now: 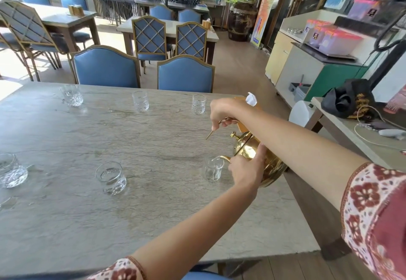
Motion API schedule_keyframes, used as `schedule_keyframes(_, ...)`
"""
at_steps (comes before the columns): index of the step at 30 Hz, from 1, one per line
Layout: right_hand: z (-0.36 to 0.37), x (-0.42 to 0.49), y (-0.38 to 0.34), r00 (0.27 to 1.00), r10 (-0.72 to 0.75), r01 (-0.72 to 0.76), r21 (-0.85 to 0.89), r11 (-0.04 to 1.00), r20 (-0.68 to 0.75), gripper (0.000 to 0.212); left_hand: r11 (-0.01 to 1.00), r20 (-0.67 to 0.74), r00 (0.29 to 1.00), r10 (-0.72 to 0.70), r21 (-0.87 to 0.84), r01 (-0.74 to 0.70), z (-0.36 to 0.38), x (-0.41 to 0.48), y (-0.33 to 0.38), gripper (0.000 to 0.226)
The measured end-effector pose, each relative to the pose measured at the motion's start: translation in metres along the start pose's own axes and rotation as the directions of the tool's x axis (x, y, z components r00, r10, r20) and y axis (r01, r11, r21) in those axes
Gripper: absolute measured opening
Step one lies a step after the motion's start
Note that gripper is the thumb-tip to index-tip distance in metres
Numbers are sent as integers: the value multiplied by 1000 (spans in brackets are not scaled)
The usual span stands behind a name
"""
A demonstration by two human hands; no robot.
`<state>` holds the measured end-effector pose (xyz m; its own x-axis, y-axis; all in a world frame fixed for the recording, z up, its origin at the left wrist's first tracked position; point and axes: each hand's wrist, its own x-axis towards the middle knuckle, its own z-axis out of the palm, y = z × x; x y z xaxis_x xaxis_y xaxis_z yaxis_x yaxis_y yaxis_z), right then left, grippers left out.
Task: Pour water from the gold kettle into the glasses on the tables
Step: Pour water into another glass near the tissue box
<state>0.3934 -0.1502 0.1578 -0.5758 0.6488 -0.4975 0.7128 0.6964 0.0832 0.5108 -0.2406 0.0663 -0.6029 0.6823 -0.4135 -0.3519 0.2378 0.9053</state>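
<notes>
Gold kettle (pixel 259 159) tipped, spout over near glass (pixel 212 168) at surface (pixel 153 214) edge; handle gripped by right hand (pixel 223 112) for lift, body steadied by left hand (pixel 246 170) for aim.

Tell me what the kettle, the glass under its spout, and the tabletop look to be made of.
Gold kettle: polished metal, likely brass or gold-plated; its mirror-bright body shows reflections.
Glass under the spout: clear glass with a cut pattern low down; the table shows through it.
Tabletop: matte grey stone, or a stone-look laminate; streaky veining, no gloss.
</notes>
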Motion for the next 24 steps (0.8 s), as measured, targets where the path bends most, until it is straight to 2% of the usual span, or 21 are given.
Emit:
schedule_keyframes(1,0,1,0,1000,6,-6,-7,1000,6,23,1000,-4,1000,-7,2,7,0,1,0,80)
schedule_keyframes(10,2,11,4,997,65,-65,-1,998,47,21,998,20,999,-51,-30,52,-4,0,4,57)
schedule_keyframes(17,3,12,2,996,67,-68,4,998,53,22,998,20,999,-49,-26,49,-9,-6,8,55)
schedule_keyframes(24,5,11,-5,994,70,-65,-66,996,79,23,997,33,997,-71,-37,72,-14,-17,16,52)
